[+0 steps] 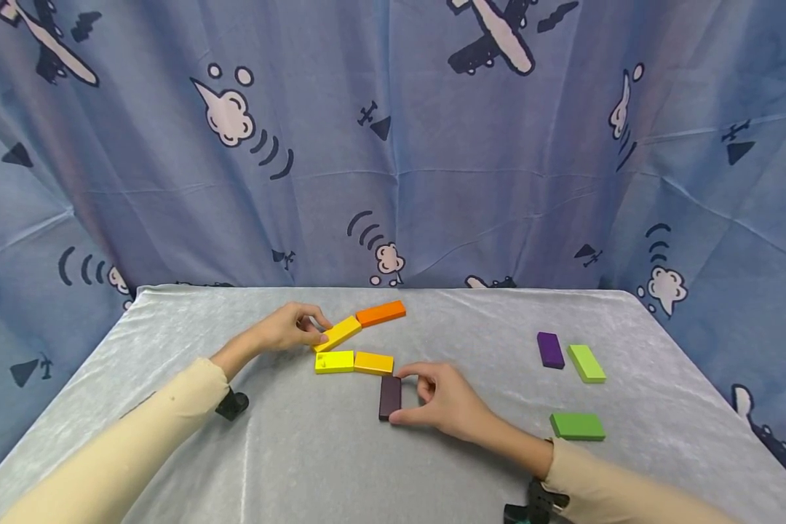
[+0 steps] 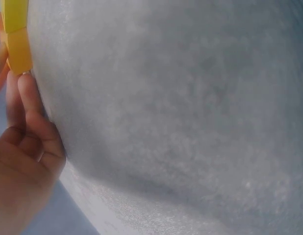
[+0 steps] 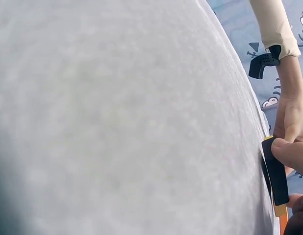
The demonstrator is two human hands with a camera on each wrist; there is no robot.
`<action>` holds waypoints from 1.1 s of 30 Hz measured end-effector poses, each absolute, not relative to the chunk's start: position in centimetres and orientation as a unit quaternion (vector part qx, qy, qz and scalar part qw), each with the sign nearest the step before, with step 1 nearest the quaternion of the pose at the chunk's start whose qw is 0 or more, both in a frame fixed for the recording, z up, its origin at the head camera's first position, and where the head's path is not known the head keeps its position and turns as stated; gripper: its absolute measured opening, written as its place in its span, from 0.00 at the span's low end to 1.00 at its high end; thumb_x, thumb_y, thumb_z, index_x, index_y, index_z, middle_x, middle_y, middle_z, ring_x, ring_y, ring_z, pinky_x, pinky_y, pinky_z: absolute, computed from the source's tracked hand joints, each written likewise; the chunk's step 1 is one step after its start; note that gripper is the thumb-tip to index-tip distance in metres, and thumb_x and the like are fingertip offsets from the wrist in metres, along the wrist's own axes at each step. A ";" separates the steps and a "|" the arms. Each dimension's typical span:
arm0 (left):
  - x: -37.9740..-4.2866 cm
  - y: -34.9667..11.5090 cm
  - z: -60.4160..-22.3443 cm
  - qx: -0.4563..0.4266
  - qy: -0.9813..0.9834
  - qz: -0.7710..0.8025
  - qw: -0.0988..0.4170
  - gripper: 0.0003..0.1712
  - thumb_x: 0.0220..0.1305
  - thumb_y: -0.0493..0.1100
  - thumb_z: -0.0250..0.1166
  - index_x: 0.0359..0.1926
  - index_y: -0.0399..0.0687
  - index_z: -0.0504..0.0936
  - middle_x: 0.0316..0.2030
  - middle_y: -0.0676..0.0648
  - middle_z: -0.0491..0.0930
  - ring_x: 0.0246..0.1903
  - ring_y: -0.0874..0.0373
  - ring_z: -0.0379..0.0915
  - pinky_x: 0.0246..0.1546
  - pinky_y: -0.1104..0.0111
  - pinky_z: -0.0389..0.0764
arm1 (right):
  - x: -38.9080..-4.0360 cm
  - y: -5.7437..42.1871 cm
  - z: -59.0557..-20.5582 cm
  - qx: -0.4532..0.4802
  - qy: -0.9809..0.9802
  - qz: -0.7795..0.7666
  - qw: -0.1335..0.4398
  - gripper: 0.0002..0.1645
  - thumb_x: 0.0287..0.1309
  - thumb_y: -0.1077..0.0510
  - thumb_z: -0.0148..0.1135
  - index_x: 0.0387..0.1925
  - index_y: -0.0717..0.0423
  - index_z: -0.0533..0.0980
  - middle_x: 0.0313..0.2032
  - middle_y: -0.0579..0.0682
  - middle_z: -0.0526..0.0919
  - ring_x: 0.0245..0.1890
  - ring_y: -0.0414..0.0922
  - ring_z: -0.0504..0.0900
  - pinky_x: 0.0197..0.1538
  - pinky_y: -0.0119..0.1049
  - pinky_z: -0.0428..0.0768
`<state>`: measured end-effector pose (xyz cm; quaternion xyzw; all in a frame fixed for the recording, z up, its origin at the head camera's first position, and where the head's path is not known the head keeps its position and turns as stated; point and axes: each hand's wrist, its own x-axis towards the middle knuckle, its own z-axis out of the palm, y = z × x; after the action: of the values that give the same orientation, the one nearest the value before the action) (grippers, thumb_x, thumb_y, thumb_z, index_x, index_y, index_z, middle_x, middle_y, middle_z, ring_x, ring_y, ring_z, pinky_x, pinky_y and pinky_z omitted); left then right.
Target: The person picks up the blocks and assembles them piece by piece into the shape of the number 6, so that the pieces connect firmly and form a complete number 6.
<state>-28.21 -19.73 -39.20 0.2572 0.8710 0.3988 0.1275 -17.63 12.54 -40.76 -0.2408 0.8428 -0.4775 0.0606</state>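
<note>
My left hand (image 1: pixel 291 327) pinches the lower left end of an amber-yellow block (image 1: pixel 342 331), which lies slanted. An orange block (image 1: pixel 381 313) continues from that block's upper right end. Closer to me, a bright yellow block (image 1: pixel 334 362) and a golden block (image 1: pixel 374 363) lie end to end. With thumb and index finger, my right hand (image 1: pixel 450 402) holds a dark, nearly black block (image 1: pixel 389 398) by its two short ends. Its far end is right at the golden block's near right corner. The right wrist view also shows the dark block (image 3: pixel 275 170) between thumb and finger.
Over on the right of the grey cloth-covered table (image 1: pixel 288 458) lie a purple block (image 1: pixel 550 350), a lime block (image 1: pixel 586 363) and a green block (image 1: pixel 578 426). A blue curtain (image 1: pixel 327 145) with printed airplanes hangs behind the table's far edge.
</note>
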 end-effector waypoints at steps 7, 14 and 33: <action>-28.2 -19.7 -39.2 0.260 0.870 0.401 0.127 0.10 0.66 0.34 0.70 0.47 0.35 0.86 0.32 0.46 0.84 0.30 0.55 0.78 0.31 0.65 0.76 | -17.5 12.1 -40.7 -0.229 0.857 -0.457 0.058 0.33 0.40 0.52 0.87 0.49 0.58 0.83 0.15 0.37 0.59 0.17 0.35 0.57 0.29 0.30 0.66; -28.2 -19.6 -39.1 0.259 0.869 0.401 0.130 0.10 0.66 0.34 0.70 0.47 0.36 0.86 0.32 0.46 0.85 0.31 0.55 0.79 0.32 0.64 0.77 | -17.6 12.0 -40.6 -0.208 0.867 -0.449 0.063 0.33 0.39 0.52 0.87 0.49 0.56 0.83 0.16 0.38 0.60 0.17 0.36 0.57 0.30 0.31 0.67; -28.3 -19.7 -39.2 0.254 0.871 0.401 0.128 0.10 0.65 0.34 0.70 0.47 0.36 0.86 0.31 0.47 0.84 0.29 0.56 0.76 0.29 0.66 0.74 | -17.8 11.7 -40.8 -0.197 0.879 -0.432 0.055 0.35 0.38 0.50 0.88 0.49 0.56 0.82 0.16 0.38 0.62 0.18 0.36 0.59 0.26 0.31 0.63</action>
<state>-28.28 -19.71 -39.24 0.2544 0.8706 0.4011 0.1280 -17.83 11.69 -40.84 -0.1971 0.8786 -0.4316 0.0550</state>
